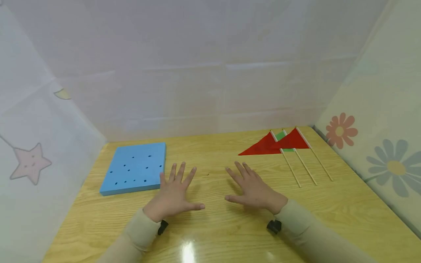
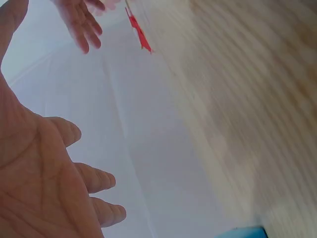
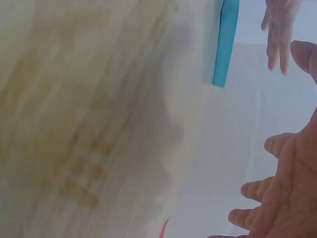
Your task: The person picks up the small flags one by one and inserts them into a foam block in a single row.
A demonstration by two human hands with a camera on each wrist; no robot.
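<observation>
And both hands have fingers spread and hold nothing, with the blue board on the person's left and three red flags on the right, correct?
No, not all are red: the head view shows two red flags and one partly covered green flag. The rest stands: the left hand and right hand hold nothing, fingers spread, with the blue board on the left.

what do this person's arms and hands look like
Left sleeve and right sleeve are long, plain, pale beige. A small black object shows at the left cuff, another at the right cuff. The left hand and right hand wear no visible gloves or rings.
</observation>
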